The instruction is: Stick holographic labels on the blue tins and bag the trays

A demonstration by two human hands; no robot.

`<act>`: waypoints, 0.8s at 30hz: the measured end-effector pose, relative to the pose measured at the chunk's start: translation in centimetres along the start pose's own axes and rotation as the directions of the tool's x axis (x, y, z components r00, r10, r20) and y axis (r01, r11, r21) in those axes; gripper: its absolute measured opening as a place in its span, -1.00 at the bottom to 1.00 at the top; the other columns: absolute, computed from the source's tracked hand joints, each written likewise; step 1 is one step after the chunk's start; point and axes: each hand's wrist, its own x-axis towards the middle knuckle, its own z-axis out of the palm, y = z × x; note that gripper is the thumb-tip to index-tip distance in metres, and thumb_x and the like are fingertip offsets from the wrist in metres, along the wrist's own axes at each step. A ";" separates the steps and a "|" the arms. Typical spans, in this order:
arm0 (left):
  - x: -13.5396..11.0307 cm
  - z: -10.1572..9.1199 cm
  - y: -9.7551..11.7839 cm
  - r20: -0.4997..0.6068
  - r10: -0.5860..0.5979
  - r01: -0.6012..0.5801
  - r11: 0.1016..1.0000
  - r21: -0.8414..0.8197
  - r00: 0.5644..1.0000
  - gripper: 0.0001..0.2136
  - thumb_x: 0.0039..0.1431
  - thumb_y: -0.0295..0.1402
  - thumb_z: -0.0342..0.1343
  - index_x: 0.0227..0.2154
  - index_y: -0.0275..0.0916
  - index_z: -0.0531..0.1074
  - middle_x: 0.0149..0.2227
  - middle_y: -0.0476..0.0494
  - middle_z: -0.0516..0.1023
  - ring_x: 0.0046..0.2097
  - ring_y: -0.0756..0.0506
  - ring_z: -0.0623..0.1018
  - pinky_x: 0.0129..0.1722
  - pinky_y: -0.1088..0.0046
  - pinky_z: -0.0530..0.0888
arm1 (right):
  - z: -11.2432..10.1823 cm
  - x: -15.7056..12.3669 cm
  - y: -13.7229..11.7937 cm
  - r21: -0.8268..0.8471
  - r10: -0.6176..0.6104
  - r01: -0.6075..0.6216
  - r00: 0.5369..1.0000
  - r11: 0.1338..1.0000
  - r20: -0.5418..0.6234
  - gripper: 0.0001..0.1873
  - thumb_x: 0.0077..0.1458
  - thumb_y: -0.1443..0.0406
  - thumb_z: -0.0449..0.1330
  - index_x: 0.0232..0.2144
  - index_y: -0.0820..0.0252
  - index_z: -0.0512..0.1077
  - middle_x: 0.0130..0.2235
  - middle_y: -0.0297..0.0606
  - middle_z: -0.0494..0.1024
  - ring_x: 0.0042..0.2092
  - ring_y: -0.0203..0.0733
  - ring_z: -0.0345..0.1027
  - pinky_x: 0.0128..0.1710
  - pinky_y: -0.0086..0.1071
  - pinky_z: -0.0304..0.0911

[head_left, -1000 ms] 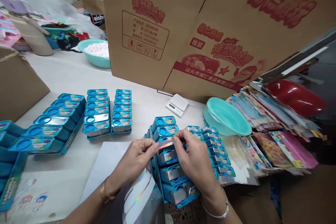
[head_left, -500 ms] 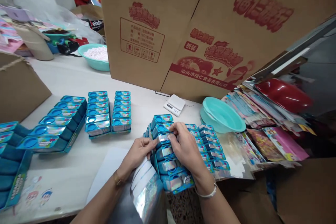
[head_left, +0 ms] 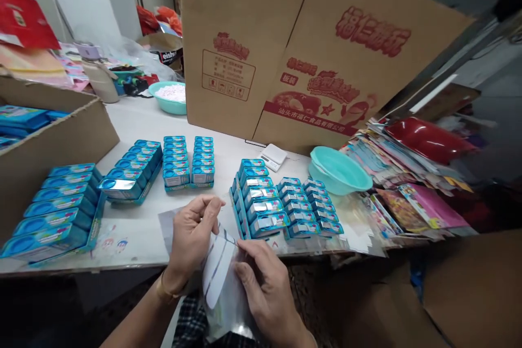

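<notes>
A silvery sticker sheet [head_left: 222, 272] with white backing strips hangs between my hands, over my lap. My left hand [head_left: 191, 239] is closed at its upper left edge, thumb and forefinger pinched together; whether a small sticker sits in that pinch, I cannot tell. At the sheet's upper right edge, my right hand [head_left: 267, 277] grips with thumb and forefinger. Just beyond is a tray of blue boxes [head_left: 261, 196] in a slanted row, with shiny stickers across their tops. Two more rows of blue boxes [head_left: 299, 206] stand to its right.
More blue box rows [head_left: 61, 206] stand on the left of the white table [head_left: 138, 228], before an open carton [head_left: 81, 125]. A tall cardboard box [head_left: 261, 38] blocks the back. A small white scale [head_left: 273, 156], turquoise basins [head_left: 342, 171] and stacked printed packets [head_left: 379, 168] lie right.
Both hands have left the slanted box row and come back toward my body, onto the sticker sheet. The right hand has moved down. The view has turned left, showing more of the carton.
</notes>
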 end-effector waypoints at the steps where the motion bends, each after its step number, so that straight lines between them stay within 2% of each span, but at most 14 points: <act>1: -0.5 0.1 0.3 -0.025 0.028 -0.027 0.999 0.020 0.999 -0.76 0.28 -0.18 0.12 -0.34 -0.25 0.51 -0.69 0.14 0.31 -0.62 0.06 0.32 -0.56 0.59 0.28 | 0.3 -0.4 0.1 -0.007 -0.039 0.039 0.999 0.999 -0.034 -0.64 0.31 0.38 0.10 0.13 0.05 0.37 -0.04 -0.21 0.52 -0.02 -0.17 0.41 0.00 -0.29 0.36; 4: -1.7 0.4 0.9 -0.070 0.104 -0.098 0.992 0.078 0.992 -0.80 0.27 -0.22 0.13 -0.32 -0.26 0.52 -0.68 0.13 0.34 -0.62 0.07 0.35 -0.57 0.60 0.31 | 0.4 -1.2 -0.1 -0.067 -0.147 0.141 0.983 0.988 -0.109 -0.62 0.27 0.44 0.13 0.10 0.07 0.40 -0.05 -0.19 0.53 -0.04 -0.16 0.42 -0.02 -0.28 0.37; 6: -2.4 0.6 1.2 -0.078 0.137 -0.129 0.987 0.093 0.988 -0.81 0.27 -0.24 0.13 -0.32 -0.26 0.53 -0.67 0.13 0.35 -0.63 0.08 0.35 -0.59 0.61 0.31 | 0.1 -1.7 -0.6 -0.074 -0.169 0.160 0.976 0.984 -0.138 -0.66 0.26 0.45 0.14 0.04 0.08 0.43 -0.07 -0.19 0.53 -0.06 -0.16 0.43 -0.05 -0.29 0.36; 12: -3.6 0.9 1.5 -0.087 0.201 -0.191 0.976 0.103 0.976 -0.85 0.26 -0.28 0.16 -0.30 -0.25 0.53 -0.68 0.15 0.36 -0.65 0.09 0.36 -0.63 0.64 0.30 | 0.1 -2.1 -1.4 0.082 0.024 -0.013 0.992 0.997 -0.126 -0.87 0.29 0.40 0.09 -0.22 0.11 0.42 -0.24 -0.27 0.47 -0.18 -0.20 0.38 -0.18 -0.32 0.32; 16: -3.9 0.9 1.5 -0.099 0.230 -0.217 0.968 0.127 0.968 -0.87 0.25 -0.30 0.16 -0.31 -0.24 0.53 -0.69 0.16 0.35 -0.66 0.09 0.35 -0.63 0.64 0.30 | 0.6 -2.3 -1.0 0.101 0.030 -0.016 0.991 0.995 -0.133 -0.86 0.30 0.40 0.06 -0.30 0.12 0.36 -0.24 -0.27 0.44 -0.16 -0.20 0.35 -0.15 -0.31 0.29; 18: -3.9 0.8 1.4 -0.107 0.239 -0.224 0.965 0.133 0.965 -0.88 0.25 -0.30 0.17 -0.31 -0.24 0.53 -0.69 0.16 0.36 -0.66 0.08 0.35 -0.63 0.64 0.30 | 0.7 -2.4 -0.8 0.109 0.040 -0.024 0.988 0.994 -0.150 -0.89 0.30 0.39 0.07 -0.23 0.11 0.38 -0.19 -0.25 0.46 -0.12 -0.19 0.36 -0.12 -0.30 0.31; 21: -3.8 0.8 1.3 -0.118 0.230 -0.211 0.966 0.149 0.966 -0.89 0.25 -0.31 0.17 -0.29 -0.23 0.53 -0.68 0.16 0.37 -0.65 0.08 0.36 -0.61 0.63 0.32 | 0.7 -2.3 -0.5 0.095 0.032 -0.016 0.986 0.995 -0.166 -0.79 0.30 0.38 0.10 -0.06 0.07 0.42 -0.09 -0.23 0.49 -0.06 -0.17 0.38 -0.06 -0.28 0.32; 24: -3.6 0.8 1.3 -0.129 0.209 -0.188 0.969 0.158 0.969 -0.90 0.25 -0.33 0.16 -0.26 -0.22 0.52 -0.67 0.16 0.36 -0.63 0.07 0.36 -0.59 0.62 0.33 | 1.0 -1.9 -0.3 0.020 -0.057 0.062 0.977 0.998 -0.205 -0.79 0.28 0.40 0.13 -0.11 0.02 0.47 -0.14 -0.27 0.54 -0.09 -0.17 0.41 -0.08 -0.27 0.31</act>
